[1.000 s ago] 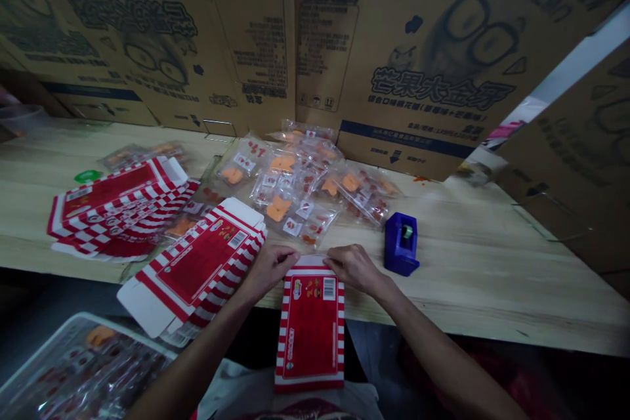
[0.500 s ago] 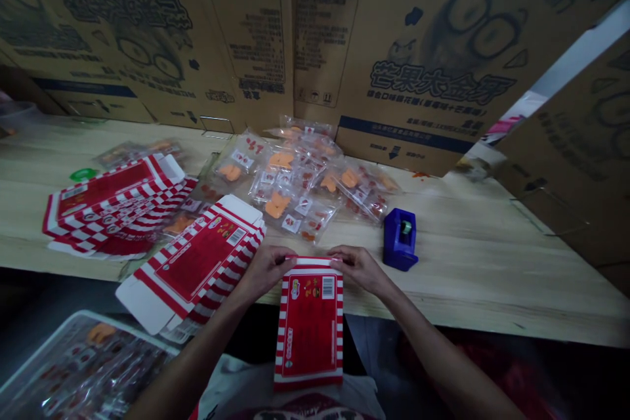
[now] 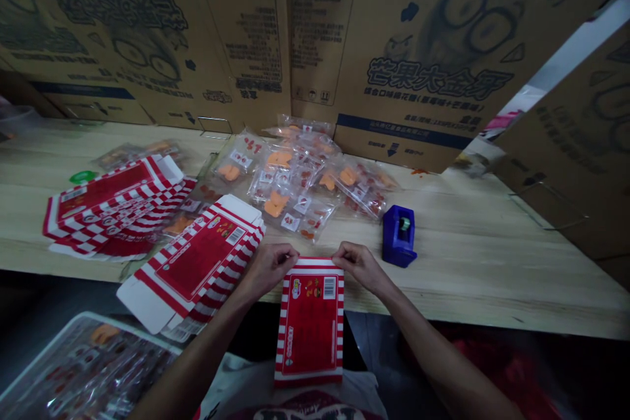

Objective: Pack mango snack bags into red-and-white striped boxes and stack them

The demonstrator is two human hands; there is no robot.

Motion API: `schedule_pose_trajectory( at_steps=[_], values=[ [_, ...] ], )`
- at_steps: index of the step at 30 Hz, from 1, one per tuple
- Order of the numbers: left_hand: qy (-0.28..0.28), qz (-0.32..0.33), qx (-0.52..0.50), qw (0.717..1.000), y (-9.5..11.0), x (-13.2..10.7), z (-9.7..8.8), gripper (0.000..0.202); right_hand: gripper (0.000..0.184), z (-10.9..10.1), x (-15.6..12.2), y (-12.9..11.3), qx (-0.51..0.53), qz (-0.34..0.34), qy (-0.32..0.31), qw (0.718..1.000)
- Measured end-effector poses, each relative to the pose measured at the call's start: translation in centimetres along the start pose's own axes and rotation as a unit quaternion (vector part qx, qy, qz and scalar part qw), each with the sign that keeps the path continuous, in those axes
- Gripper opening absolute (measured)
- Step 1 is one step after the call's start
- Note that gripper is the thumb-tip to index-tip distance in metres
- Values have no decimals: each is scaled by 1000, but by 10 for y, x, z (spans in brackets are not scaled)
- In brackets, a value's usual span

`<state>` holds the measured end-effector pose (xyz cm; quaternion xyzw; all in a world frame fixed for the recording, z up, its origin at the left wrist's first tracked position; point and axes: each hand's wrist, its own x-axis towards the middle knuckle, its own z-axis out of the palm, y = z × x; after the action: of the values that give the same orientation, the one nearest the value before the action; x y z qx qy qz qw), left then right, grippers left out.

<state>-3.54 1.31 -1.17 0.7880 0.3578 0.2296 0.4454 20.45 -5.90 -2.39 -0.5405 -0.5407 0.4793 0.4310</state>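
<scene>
While printed cardboard cartons [image 3: 413,33] line the back of the wooden tabletop [image 3: 467,262], a red-and-white striped paperboard box [image 3: 311,328] is held at its near edge, upper corners pinched by left hand [image 3: 270,267] and right hand [image 3: 359,265], set apart.

Dim light, soft blur toward edges

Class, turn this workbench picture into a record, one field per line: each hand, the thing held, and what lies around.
Held: red-and-white striped cardboard box, barcode side showing
Left hand: pinching the box's top left corner
Right hand: pinching its top right corner
Left: two piles of similar striped cartons
Ahead: clear plastic packets with orange pieces
Right: dark blue tape dispenser
Lower left: white-rimmed plastic tub of packets
Back: large brown cardboard boxes
</scene>
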Motion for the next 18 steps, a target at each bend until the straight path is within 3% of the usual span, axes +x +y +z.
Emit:
schedule_pose_trajectory(
  at_steps=[5,11,14,18],
  values=[
    [0,33,12,999,-6,-14,3,21,20,9,-19,9,10,-18,31,999],
    [52,69,34,996,-11,-22,12,16,21,18,-29,15,-1,-34,83,996],
    [43,81,37,995,-3,-20,11,15,30,13,-19,7,28,18,66,997],
    [35,70,30,996,5,-18,10,15,40,7,-5,-6,-17,47,30,998]
  ],
)
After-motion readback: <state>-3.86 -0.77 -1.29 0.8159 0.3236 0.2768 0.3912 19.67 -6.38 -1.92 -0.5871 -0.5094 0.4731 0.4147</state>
